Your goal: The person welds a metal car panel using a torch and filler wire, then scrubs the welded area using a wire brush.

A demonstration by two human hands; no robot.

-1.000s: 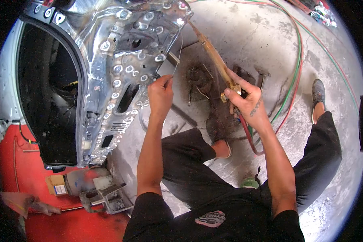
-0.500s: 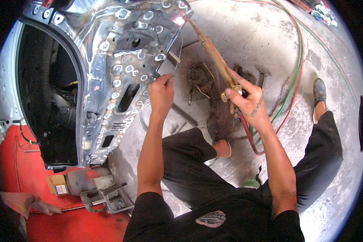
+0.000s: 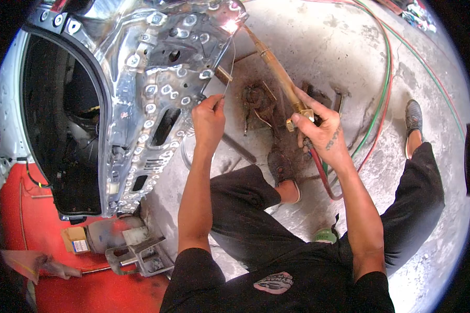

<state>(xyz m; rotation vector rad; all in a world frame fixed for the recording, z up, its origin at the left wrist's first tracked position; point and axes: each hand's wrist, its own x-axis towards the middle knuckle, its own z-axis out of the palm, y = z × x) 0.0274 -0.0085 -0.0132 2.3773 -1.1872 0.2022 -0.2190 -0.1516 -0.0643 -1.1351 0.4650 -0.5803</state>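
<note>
A bare-metal car body panel [image 3: 141, 99] with rows of round weld marks fills the upper left. Pinched in my left hand [image 3: 209, 119] is a thin welding rod [image 3: 231, 73], its far end rising to the panel's upper right edge. My right hand [image 3: 321, 128] is closed round the brass handle of a gas welding torch [image 3: 277, 68]. The torch tip points at that same edge, where a bright glow [image 3: 232, 26] sits and the metal around it is reddish. Red and green hoses run from the torch's lower end beneath my right hand.
A red and green hose pair [image 3: 389, 68] curves over the concrete floor at right. Hand tools, including a hammer [image 3: 341, 96], lie beyond my feet. At lower left, a small cardboard box [image 3: 74, 240] and a metal bracket [image 3: 146, 255] rest by a red surface [image 3: 89, 292].
The glow at the panel edge looks slightly lower and wider. The rod's upper part has shifted a little left. Both hands have stayed nearly in place.
</note>
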